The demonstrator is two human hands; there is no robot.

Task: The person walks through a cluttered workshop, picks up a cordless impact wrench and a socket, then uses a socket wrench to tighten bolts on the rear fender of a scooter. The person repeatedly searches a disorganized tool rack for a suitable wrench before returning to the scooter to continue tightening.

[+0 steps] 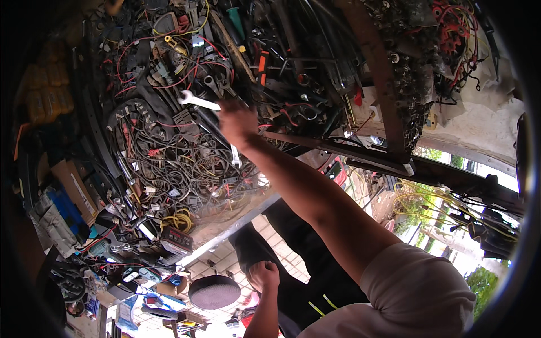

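My right hand (pixel 238 123), slightly blurred, reaches out over a heap of tools and wires with its fingers closed round a shiny open-end wrench (pixel 195 100). The wrench's jaw sticks out to the left of the fingers. Below the wrist a second silvery wrench end (pixel 235 156) shows; whether it is also in my grip I cannot tell. Near the fingers lie a ring-ended tool (pixel 211 82) and a tangle of dark cables (pixel 197 155). My left hand (pixel 264 275) hangs low by my dark trousers, curled closed, with nothing visible in it.
An orange-and-black handled tool (pixel 262 67) and a green-handled tool (pixel 235 23) lie farther back. A rusty metal bar (pixel 375 62) crosses at the right. A coil of yellow cable (pixel 177 220) sits near the bench's front edge (pixel 225 232). Below stands a round stool (pixel 214 293).
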